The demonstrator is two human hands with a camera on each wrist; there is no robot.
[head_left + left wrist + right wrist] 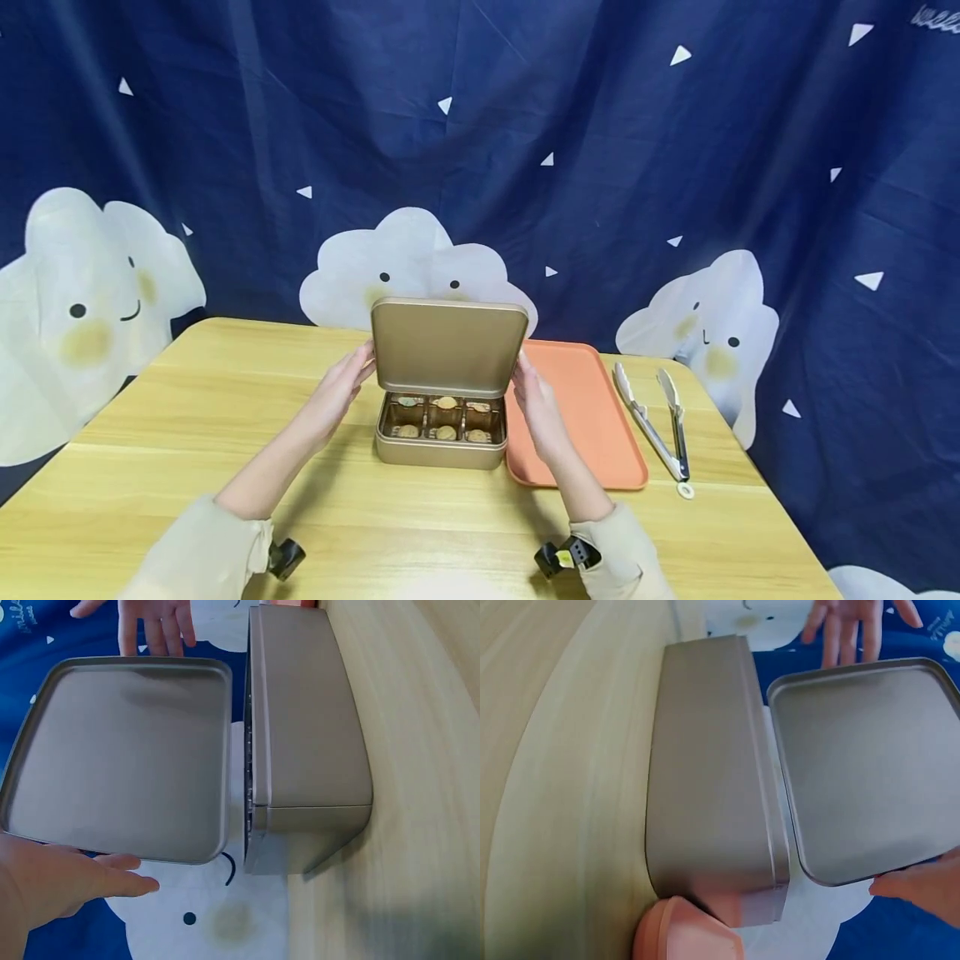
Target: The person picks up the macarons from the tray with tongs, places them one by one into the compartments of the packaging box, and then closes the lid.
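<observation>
A gold-brown tin box (442, 452) stands on the table, its inside divided into compartments. Round cookies (446, 433) lie in the front row, and small round pieces, some apparently wrapped, lie in the back row. Its lid (450, 346) stands raised and tilted at the back, its inner face toward me. My left hand (341, 387) is at the lid's left edge, fingers extended. At the opposite edge is my right hand (536, 400), its fingers also straight and partly hidden by the lid. In the left wrist view, a narrow gap shows between lid (127, 757) and box (315, 720).
An orange tray (581, 417) lies right of the box, close against it. Farther right, metal tongs (660, 433) rest spread on the wooden table (225, 400). A dark blue curtain (487, 150) with white clouds hangs behind the table's back edge.
</observation>
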